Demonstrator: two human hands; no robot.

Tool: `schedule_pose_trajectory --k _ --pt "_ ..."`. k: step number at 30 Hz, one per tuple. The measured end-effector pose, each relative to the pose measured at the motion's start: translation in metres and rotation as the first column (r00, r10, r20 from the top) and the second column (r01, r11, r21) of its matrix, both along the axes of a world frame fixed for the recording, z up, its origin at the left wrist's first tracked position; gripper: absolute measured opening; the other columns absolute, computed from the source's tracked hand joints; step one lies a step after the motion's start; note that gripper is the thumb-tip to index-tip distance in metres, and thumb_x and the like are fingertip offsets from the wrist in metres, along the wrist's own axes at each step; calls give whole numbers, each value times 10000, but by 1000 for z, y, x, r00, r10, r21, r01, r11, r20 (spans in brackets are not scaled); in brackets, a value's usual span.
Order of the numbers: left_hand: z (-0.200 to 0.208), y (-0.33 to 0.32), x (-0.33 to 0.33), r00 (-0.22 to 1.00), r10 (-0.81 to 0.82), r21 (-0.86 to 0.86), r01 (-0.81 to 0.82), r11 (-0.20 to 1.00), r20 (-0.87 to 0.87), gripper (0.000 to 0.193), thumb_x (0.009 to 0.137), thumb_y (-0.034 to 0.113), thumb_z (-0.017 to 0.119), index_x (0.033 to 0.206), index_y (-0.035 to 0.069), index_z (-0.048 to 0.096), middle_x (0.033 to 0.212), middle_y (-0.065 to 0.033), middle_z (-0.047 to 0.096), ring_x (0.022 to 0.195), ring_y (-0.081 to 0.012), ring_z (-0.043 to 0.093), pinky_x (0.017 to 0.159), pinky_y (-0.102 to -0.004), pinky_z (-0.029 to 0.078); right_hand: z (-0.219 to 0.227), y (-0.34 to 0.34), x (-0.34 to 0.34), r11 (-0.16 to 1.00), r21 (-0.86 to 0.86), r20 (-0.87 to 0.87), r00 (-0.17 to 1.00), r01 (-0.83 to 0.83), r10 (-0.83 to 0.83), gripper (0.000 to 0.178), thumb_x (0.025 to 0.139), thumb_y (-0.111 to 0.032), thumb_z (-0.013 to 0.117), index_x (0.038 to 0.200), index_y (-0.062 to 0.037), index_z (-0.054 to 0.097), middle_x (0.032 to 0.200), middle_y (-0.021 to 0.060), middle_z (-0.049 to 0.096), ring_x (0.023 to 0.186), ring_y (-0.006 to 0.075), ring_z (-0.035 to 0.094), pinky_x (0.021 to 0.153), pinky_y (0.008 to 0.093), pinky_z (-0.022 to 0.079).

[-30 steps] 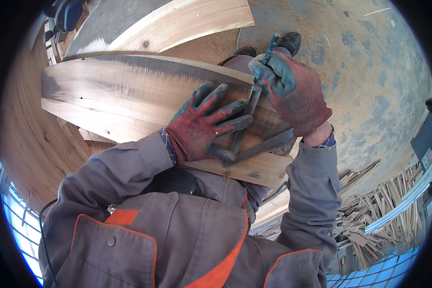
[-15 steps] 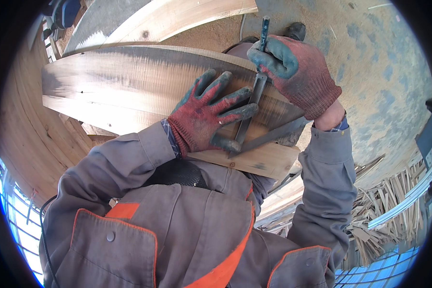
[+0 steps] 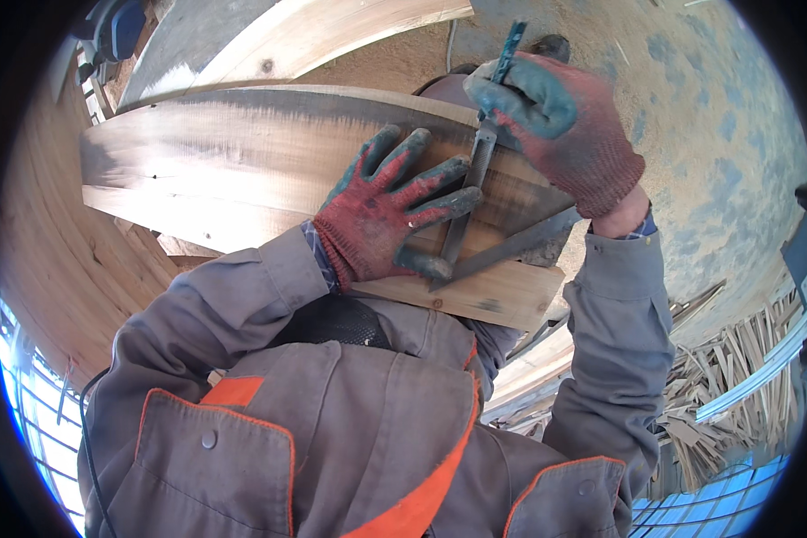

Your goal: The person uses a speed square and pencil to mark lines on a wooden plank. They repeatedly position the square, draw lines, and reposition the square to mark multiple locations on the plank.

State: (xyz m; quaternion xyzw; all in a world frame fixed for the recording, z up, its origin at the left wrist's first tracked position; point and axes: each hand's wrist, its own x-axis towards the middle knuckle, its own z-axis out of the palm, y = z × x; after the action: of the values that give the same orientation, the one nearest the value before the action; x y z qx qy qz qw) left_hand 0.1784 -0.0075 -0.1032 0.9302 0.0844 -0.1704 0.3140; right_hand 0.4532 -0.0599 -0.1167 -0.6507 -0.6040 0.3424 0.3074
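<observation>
My left hand (image 3: pixel 381 211), in a red glove with grey-green coated fingers, lies spread on a wide wooden plank (image 3: pixel 215 148). Its fingertips and thumb rest against one arm of a dark metal angle tool (image 3: pixel 466 202), whose two straight arms meet in a sharp corner near me. In a matching glove, my right hand (image 3: pixel 551 121) is closed around a dark teal pencil (image 3: pixel 509 52) at the plank's far right edge. The pencil's upper end sticks up past the fingers and leans right. Its lower end is beside the far end of the metal arm, where the tip is hard to make out.
Another curved board (image 3: pixel 332 36) lies beyond the plank, and a large wooden surface (image 3: pixel 63 260) rises at the left. Thin wood offcuts (image 3: pixel 740 394) are piled at the lower right. A dark shoe (image 3: pixel 550 47) shows behind my right hand, on the dusty floor (image 3: pixel 699 152).
My right hand has shifted slightly away from me, and the pencil leans more to the right. My left hand and the metal angle tool have stayed in place on the plank.
</observation>
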Motion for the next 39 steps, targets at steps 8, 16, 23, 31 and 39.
schedule_pose_trajectory --k 8,16,23,31,39 --pt "0 -2 0 1000 9 44 -10 999 21 906 849 879 475 1587 355 450 1712 -14 322 1597 -391 173 1297 -625 83 -2 5 -8 994 60 259 963 -87 69 265 855 -111 788 1113 -84 734 1014 101 752 897 331 734 773 405 603" --pt "1 -6 -4 998 -35 105 41 994 -58 918 844 891 469 1595 364 436 1728 -2 296 1610 -401 115 1299 -620 12 25 -51 3 679 285 61 694 676 -717 255 1034 -166 654 1217 -4 727 987 110 766 803 179 722 756 332 603" --pt "1 -7 -12 999 -36 142 41 989 -38 898 813 854 571 1504 280 567 1688 -44 359 1598 -388 145 1315 -578 34 73 -127 -57 147 17 -239 147 989 -960 493 1058 -372 630 1324 40 676 953 121 744 764 167 680 739 302 583" --pt "11 -16 -31 983 -86 160 60 985 163 851 772 762 698 1399 191 624 1561 -131 472 1502 -398 353 1279 -546 224 98 -186 -115 126 75 -265 142 989 -954 432 1074 -277 613 1367 39 645 1021 128 754 762 153 685 730 295 583" --pt "28 -27 -50 964 266 298 -256 919 9 618 863 528 714 1292 88 646 1376 -152 608 1304 -353 557 1098 -463 452 105 -206 -146 167 91 -354 189 982 -916 352 1070 -157 620 1355 49 635 1195 198 745 878 190 751 763 311 636"
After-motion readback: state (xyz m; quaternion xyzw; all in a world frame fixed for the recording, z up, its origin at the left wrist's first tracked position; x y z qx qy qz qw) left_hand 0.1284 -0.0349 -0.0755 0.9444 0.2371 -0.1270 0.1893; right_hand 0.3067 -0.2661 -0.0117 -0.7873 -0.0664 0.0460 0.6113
